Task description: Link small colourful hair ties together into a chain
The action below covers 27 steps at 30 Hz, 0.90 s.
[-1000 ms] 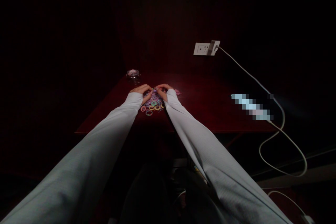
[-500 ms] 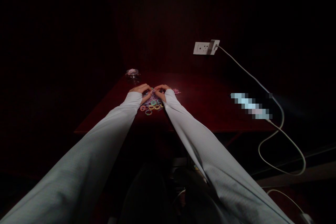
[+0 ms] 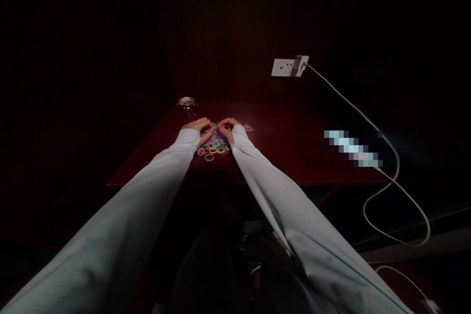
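A heap of small coloured rings (image 3: 213, 147) in pink, purple, yellow and green lies on a dark red table (image 3: 279, 147). My left hand (image 3: 200, 126) and my right hand (image 3: 227, 125) rest over the far side of the heap, fingertips pinched close together. Both hands are closed on small items from the heap; what exactly each pinches is too small and dim to make out. Pale long sleeves cover both arms.
A small clear jar (image 3: 186, 104) stands at the table's far left corner. A white wall socket with a charger (image 3: 290, 66) sends a white cable (image 3: 390, 176) down past the table's right end. A few pink pieces (image 3: 248, 128) lie right of my hands. The room is very dark.
Both hands stay over the heap; the fingers shift slightly against each other. Nothing else has moved.
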Available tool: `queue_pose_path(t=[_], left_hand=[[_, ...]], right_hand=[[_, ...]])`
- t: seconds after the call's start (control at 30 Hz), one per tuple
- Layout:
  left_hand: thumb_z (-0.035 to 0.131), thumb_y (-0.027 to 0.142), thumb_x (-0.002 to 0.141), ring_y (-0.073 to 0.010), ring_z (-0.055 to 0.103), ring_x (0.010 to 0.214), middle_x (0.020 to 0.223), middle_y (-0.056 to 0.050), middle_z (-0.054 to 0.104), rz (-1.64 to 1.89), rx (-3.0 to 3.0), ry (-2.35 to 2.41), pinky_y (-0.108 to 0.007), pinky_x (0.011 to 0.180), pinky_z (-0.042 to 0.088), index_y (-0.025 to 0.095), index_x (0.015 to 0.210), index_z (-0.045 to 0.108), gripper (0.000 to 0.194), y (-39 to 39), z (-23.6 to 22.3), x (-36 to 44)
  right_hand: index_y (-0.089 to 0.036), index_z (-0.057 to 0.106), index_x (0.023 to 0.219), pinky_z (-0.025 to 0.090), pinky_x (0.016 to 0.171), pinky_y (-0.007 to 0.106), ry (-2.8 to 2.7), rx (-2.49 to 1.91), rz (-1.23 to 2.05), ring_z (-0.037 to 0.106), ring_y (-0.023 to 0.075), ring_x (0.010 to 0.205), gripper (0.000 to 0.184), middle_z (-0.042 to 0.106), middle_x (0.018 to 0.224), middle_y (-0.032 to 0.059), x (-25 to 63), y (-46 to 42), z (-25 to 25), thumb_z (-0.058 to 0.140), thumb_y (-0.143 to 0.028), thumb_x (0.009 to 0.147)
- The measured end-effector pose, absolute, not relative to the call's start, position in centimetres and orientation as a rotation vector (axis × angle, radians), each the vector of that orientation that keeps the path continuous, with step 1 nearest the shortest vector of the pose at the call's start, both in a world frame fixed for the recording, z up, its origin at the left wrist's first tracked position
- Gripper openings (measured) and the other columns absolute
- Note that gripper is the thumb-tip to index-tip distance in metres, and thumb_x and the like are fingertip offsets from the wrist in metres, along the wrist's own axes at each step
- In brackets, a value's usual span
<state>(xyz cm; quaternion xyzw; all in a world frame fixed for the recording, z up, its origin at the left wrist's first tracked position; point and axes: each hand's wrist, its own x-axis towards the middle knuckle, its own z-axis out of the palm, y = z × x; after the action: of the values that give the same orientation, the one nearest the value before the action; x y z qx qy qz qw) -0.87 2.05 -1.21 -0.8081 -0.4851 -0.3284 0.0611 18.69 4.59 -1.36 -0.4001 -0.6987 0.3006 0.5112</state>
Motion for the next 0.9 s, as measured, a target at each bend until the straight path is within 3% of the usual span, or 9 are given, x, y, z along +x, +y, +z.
queue_pose_path(t=[0.37,0.9], left_hand=[[0.057,0.040,0.096,-0.0205,0.069,0.091,0.104,-0.005,0.076,-1.022,-2.454,-1.443,-0.028,0.074,0.049,0.024,0.102,0.075,0.025,2.0,-1.1,-0.8],[0.062,0.036,0.092,-0.0210,0.070,0.092,0.103,-0.004,0.078,-0.983,-2.429,-1.501,-0.029,0.076,0.049,0.025,0.096,0.074,0.017,1.6,-0.6,-0.6]], right_hand=[[-0.024,0.068,0.082,0.048,0.077,0.028,-1.678,-0.910,0.795,0.059,0.0151,0.080,0.010,0.066,0.083,-0.0025,18.6,5.1,-2.3,0.076,-0.027,0.078],[-0.024,0.068,0.076,0.050,0.081,0.029,-1.675,-1.023,0.641,0.058,0.0156,0.078,0.012,0.068,0.085,-0.0018,19.0,4.4,-1.2,0.073,-0.029,0.086]])
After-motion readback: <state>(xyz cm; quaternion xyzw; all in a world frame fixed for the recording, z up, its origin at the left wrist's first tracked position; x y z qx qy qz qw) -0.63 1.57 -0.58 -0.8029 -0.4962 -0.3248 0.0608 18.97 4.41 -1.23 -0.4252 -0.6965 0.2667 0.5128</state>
